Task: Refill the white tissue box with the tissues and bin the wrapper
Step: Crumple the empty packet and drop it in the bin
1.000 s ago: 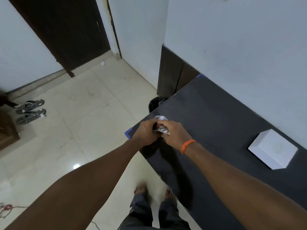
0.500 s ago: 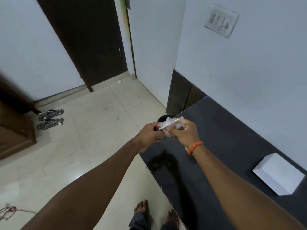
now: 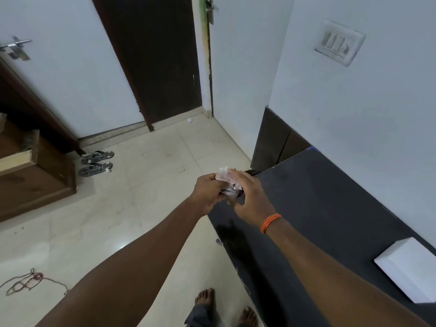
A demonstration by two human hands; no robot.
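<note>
A crumpled clear plastic wrapper [image 3: 227, 182] is bunched between both hands, held in the air just off the left end of the black table [image 3: 330, 208]. My left hand [image 3: 206, 192] grips it from the left. My right hand [image 3: 250, 197], with an orange thread band at the wrist, covers it from the right with fingers curled over it. The white tissue box [image 3: 410, 270] lies on the table at the far right, well away from both hands. A dark bin [image 3: 252, 172] peeks out just beyond the hands, by the table's left corner, mostly hidden.
Dark wooden panel [image 3: 273, 140] stands against the wall behind the table. A dark door [image 3: 153, 60] is ahead, a pair of sandals [image 3: 96, 162] and a wooden cabinet [image 3: 30, 171] to the left. A tangled cord [image 3: 26, 282] lies on the tiled floor. My bare feet [image 3: 224, 305] show below.
The view has tilted up and the hands have lifted off the table's corner toward the bin. The wrapper is squeezed smaller between both hands.
</note>
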